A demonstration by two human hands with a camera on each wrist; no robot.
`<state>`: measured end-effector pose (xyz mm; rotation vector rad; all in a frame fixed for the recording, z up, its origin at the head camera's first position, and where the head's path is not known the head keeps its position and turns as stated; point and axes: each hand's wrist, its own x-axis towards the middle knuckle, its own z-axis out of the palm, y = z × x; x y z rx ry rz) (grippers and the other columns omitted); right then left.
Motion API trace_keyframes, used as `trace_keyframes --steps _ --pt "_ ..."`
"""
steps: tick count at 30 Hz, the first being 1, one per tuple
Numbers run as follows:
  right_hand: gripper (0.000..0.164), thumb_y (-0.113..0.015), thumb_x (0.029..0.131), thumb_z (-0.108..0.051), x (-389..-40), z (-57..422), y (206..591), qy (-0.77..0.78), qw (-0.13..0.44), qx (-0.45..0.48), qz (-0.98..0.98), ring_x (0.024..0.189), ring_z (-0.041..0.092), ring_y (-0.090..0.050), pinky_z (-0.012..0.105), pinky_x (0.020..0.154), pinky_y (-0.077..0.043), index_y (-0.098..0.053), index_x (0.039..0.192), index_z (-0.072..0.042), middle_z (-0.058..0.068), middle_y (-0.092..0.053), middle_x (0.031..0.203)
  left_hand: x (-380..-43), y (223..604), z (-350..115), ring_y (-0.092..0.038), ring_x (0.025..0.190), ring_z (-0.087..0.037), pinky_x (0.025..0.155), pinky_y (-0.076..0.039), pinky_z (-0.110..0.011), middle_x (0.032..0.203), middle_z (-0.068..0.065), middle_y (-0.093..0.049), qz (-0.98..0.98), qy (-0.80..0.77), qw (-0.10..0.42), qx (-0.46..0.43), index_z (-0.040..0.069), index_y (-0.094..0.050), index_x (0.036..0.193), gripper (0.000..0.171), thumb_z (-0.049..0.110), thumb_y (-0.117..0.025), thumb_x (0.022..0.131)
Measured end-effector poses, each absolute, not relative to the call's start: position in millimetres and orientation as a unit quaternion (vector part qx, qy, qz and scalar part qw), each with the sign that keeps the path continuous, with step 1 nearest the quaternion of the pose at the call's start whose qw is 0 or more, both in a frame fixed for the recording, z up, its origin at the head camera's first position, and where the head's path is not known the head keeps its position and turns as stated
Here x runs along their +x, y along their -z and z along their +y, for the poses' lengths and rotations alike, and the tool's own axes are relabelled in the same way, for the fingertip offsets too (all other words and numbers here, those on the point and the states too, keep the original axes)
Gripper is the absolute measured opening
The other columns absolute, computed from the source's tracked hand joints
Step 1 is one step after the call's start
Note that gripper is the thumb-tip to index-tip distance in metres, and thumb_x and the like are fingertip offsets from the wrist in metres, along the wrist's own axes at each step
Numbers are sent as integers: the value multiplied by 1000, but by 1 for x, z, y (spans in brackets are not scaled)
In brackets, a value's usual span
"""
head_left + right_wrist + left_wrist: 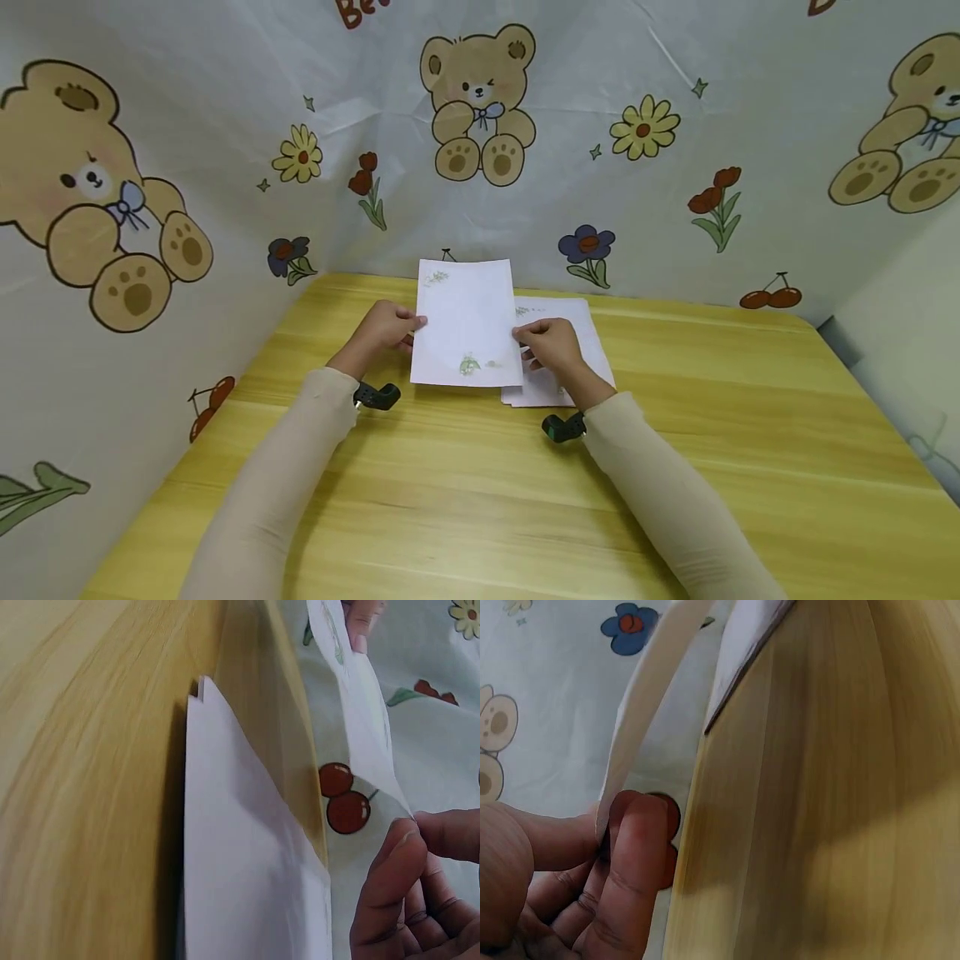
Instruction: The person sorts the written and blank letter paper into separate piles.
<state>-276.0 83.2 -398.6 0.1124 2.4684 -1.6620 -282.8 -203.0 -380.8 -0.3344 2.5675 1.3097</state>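
A white sheet of paper (467, 321) with small green plant prints at its top left and bottom is held up over the table. My left hand (388, 325) pinches its left edge between thumb and fingers. At the opposite edge, the thumb and forefinger of my right hand (553, 343) pinch the paper too. In the left wrist view the sheet (641, 705) shows nearly edge-on and slightly bowed. Behind and below the right hand lies a stack of similar printed sheets (588, 333), its edges a little uneven in the right wrist view (225, 817).
The wood-grain table (450, 492) spreads toward me and to the right. A pale cloth (585, 75) with bears, flowers and cherries hangs behind and along the left. Both wrists carry a black strapped device, the left one (377, 396) near the table.
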Motion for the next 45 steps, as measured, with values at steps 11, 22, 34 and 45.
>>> trace_keyframes --steps 11,22,34,45 --pt "22 -73 89 -27 -280 54 410 506 99 6 857 57 10 -59 23 49 -50 -74 93 -6 4 -71 77 -276 387 -231 -66 76 -18 59 -56 -21 108 -14 -67 896 -409 117 -126 2 -65 124 39 31 -63 98" --pt "21 -74 88 -29 -280 44 420 443 119 -8 889 60 11 -54 20 50 -45 -76 85 -9 2 -73 74 -277 402 -240 -62 64 -13 54 -55 -21 89 -9 -67 907 -377 126 -136 3 -71 112 32 30 -64 97" --pt "17 -76 87 -25 -279 45 419 442 127 -14 888 60 11 -53 20 51 -42 -74 81 -10 1 -71 70 -278 404 -241 -64 61 -15 53 -58 -24 96 -15 -66 906 -374 117 -160 0 -65 124 40 30 -62 97" --pt "22 -70 92 -27 -279 79 386 468 148 -22 871 50 11 -47 21 42 -33 -70 100 -7 13 -74 90 -276 385 -215 -57 73 -21 60 -51 -27 118 -10 -61 930 -339 94 -108 8 -58 133 48 42 -55 99"
